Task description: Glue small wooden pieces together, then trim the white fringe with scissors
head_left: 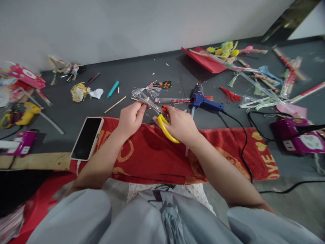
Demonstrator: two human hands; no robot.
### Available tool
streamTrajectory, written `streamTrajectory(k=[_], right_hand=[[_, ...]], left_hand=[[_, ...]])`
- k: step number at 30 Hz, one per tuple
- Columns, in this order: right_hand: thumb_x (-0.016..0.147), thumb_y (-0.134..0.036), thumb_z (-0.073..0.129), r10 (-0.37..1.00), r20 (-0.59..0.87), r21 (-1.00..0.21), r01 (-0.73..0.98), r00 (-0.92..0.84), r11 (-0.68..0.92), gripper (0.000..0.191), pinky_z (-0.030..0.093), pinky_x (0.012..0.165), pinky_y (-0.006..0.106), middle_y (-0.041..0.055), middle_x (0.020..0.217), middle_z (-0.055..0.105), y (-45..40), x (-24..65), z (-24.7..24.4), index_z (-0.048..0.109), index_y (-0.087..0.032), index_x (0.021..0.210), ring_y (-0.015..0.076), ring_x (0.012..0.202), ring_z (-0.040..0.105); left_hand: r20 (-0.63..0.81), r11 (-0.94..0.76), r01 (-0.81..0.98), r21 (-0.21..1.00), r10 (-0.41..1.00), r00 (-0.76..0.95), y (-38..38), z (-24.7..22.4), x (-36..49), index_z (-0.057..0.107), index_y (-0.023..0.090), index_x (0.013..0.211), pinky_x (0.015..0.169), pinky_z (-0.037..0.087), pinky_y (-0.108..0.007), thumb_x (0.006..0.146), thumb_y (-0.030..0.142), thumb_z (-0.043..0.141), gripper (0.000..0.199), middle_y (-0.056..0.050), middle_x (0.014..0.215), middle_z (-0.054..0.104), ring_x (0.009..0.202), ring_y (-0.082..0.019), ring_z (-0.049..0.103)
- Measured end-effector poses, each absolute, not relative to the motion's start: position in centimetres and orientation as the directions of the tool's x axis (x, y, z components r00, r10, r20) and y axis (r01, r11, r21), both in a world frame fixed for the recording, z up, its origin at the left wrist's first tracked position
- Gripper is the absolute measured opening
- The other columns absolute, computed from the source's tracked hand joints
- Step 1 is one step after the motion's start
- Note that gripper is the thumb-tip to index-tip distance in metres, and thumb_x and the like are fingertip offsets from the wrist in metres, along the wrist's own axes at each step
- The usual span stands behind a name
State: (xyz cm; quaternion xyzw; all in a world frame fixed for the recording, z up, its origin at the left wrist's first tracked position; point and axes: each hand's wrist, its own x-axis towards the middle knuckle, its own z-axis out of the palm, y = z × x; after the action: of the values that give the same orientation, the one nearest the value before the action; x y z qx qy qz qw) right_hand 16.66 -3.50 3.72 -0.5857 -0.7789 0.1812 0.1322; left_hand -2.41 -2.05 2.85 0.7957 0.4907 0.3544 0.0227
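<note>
Evidently, in the head view, the right hand [181, 125] is clenched around the yellow handles of the scissors [168, 131], above the front-middle of the tabletop [127, 72]. The blades point toward the far-left side and reach up beside the left hand [131, 118], whose thumb and forefinger are closed together; what they pinch, if anything, is too small to make out. Both hands meet low and close to the body, probably because small work needs steady fingers near the blades. An orange bit [165, 108] shows at the right fingertips, too small to identify.

Just beyond the blades lie silver tinsel [146, 90] and a patterned strip [164, 84], likely within easy reach on purpose. The blue glue gun [209, 103] rests to the right, its grip turned rightward, which would suit a right-handed pickup; its cord runs down over the red towel [154, 156]. That towel lies along the front edge, perhaps as padding for the forearms. A charging phone [87, 139] sits on its left end. Left of the tinsel are a thin wooden stick [115, 104], a teal pen [113, 89] and a white paper heart [96, 93], while red paper [207, 61] lies near the far edge, right of the middle.
</note>
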Motion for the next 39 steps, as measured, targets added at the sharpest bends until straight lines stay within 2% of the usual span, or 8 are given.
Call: streamTrajectory(k=[5,9,13,19,27,32,39], right_hand=[[0.091,-0.063,0.035,0.96,-0.012,-0.429,0.869,-0.281,0.249,0.059,0.041,0.068,0.035,0.0153,0.096,0.072,-3.5,16.7,3.7,0.06,-0.011,0.107,0.0308,0.087,0.068],[0.09,-0.064,0.037,0.959,0.004,-0.457,0.853,-0.284,0.254,0.06,0.043,0.071,0.036,0.0158,0.101,0.072,-3.5,16.8,3.6,0.06,-0.011,0.109,0.0322,0.093,0.068],[0.088,-0.065,0.041,0.958,0.027,-0.476,0.838,-0.287,0.265,0.061,0.045,0.073,0.037,0.0148,0.103,0.072,-3.4,16.9,3.5,0.059,-0.012,0.113,0.032,0.093,0.068],[0.085,-0.067,0.044,0.955,0.089,-0.479,0.828,-0.283,0.29,0.062,0.046,0.079,0.038,0.0152,0.106,0.07,-3.4,16.8,3.1,0.057,-0.012,0.112,0.0313,0.095,0.066],[0.083,-0.07,0.044,0.939,0.152,-0.487,0.804,-0.308,0.343,0.066,0.047,0.084,0.041,0.0186,0.106,0.067,-3.3,16.8,2.4,0.056,-0.01,0.11,0.0329,0.1,0.064],[0.085,-0.065,0.045,0.948,0.085,-0.486,0.818,-0.306,0.308,0.062,0.047,0.083,0.04,0.0171,0.106,0.069,-3.3,16.8,2.7,0.057,-0.011,0.112,0.0326,0.098,0.066],[0.087,-0.058,0.048,0.959,-0.073,-0.453,0.866,-0.272,0.211,0.055,0.046,0.078,0.038,0.0157,0.105,0.072,-3.6,16.8,3.8,0.061,-0.012,0.112,0.0333,0.097,0.067]], left_hand=[[0.572,-0.469,0.757,0.455,0.806,0.155,-2.4,2.6,-1.9,0.063,0.018,0.085,0.062,0.045,-0.024,0.092,0.029,0.05,0.018,0.0,0.069,0.068,0.063,-0.012,0.063],[0.546,-0.437,0.743,0.507,0.83,0.115,-2.6,2.6,-1.8,0.065,0.018,0.08,0.064,0.047,-0.024,0.09,0.026,0.052,0.018,0.0,0.07,0.071,0.065,-0.012,0.065],[0.543,-0.449,0.765,0.461,0.825,0.157,-2.6,2.9,-1.9,0.064,0.018,0.07,0.06,0.044,-0.025,0.092,0.027,0.05,0.028,-0.001,0.064,0.069,0.061,-0.012,0.063],[0.629,-0.545,0.772,0.327,0.735,0.253,-2.5,3.0,-2.1,0.063,0.017,0.063,0.057,0.043,-0.023,0.088,0.02,0.049,0.028,-0.001,0.061,0.068,0.058,-0.011,0.061],[0.682,-0.612,0.748,0.259,0.664,0.307,-2.6,3.1,-1.9,0.068,0.016,0.069,0.057,0.044,-0.021,0.089,0.019,0.053,0.025,-0.002,0.063,0.071,0.059,-0.011,0.064],[0.642,-0.558,0.8,0.221,0.701,0.312,-2.6,2.5,-2.1,0.067,0.016,0.066,0.056,0.043,-0.023,0.091,0.023,0.05,0.032,-0.003,0.062,0.071,0.058,-0.012,0.064],[0.64,-0.551,0.817,0.172,0.693,0.333,-2.6,2.2,-1.9,0.063,0.016,0.062,0.052,0.036,-0.023,0.09,0.021,0.051,0.031,-0.002,0.056,0.065,0.052,-0.01,0.058]])
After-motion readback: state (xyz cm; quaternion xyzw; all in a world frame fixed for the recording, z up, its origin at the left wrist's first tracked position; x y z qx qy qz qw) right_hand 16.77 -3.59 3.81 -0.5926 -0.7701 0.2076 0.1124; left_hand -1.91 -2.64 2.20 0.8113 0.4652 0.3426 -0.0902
